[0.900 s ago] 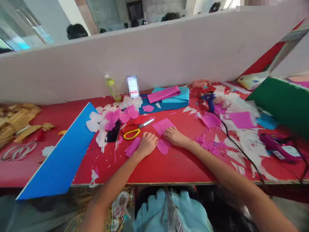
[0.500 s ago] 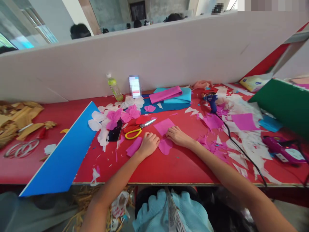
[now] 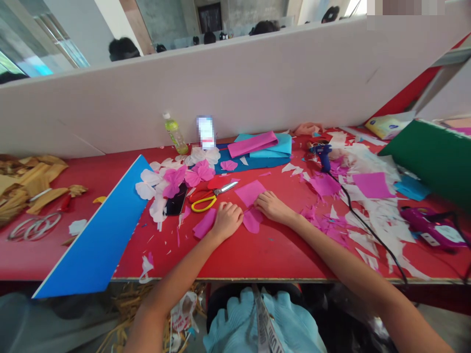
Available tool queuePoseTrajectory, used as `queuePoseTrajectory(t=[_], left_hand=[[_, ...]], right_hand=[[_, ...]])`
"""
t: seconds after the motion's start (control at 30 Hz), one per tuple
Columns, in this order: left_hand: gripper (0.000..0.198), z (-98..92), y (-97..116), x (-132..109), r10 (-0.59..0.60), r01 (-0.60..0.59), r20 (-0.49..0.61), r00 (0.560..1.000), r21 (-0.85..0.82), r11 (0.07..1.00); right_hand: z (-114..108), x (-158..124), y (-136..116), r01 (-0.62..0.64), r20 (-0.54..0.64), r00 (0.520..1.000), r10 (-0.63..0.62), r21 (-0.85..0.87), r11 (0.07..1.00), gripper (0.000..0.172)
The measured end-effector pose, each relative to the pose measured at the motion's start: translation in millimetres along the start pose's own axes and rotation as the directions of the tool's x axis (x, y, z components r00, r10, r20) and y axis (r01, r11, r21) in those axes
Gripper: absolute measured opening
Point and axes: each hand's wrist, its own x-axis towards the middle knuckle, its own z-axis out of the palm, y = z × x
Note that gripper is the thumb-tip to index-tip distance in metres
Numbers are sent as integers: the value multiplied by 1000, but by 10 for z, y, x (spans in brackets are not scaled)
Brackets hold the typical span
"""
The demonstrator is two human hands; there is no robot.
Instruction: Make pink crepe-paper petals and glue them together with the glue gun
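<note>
A pink crepe paper petal (image 3: 252,221) lies low over the red tabletop between my two hands. My left hand (image 3: 228,219) has its fingers curled at the petal's left edge. Opposite it, my right hand (image 3: 271,206) is closed on the petal's upper right edge. The fingertips of both are partly hidden. Just behind the petal is a flat pink paper square (image 3: 250,192). Another pink paper piece (image 3: 205,223) is left of my left hand, partly under it. Scissors with red and yellow handles (image 3: 213,196) rest open beyond that hand.
White and pink paper flowers (image 3: 172,179) cluster at the left by a dark phone (image 3: 176,201). A slanted blue board (image 3: 106,235) divides the table there. At right are a glue gun (image 3: 324,156), its black cord (image 3: 353,208) and paper scraps (image 3: 386,220). A bottle (image 3: 175,135) stands behind.
The petal has turned and shifted slightly between my hands, its upper edge now drawn more tightly. Both hands stay almost in place.
</note>
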Motion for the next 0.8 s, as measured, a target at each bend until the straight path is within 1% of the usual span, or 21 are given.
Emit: queuePoseTrajectory(t=[0.1, 0.23, 0.37, 0.57, 0.8], left_hand=[[13, 12, 17, -7, -45, 45, 0, 999, -11, 999], [12, 17, 10, -7, -71, 72, 18, 997, -41, 997], [12, -9, -18, -6, -27, 28, 34, 999, -52, 998], [14, -98, -16, -15, 50, -51, 44, 998, 16, 999], [14, -152, -1, -18, 80, -80, 55, 995, 9, 997]], right_hand=[[4, 3, -55, -27, -36, 999, 30, 77, 997, 22], [36, 17, -145, -9, 20, 1000, 6, 151, 989, 18], [54, 22, -174, -27, 64, 998, 16, 164, 986, 16], [47, 23, -161, -34, 67, 997, 23, 162, 986, 16], [53, 21, -161, -29, 62, 998, 19, 164, 986, 16]])
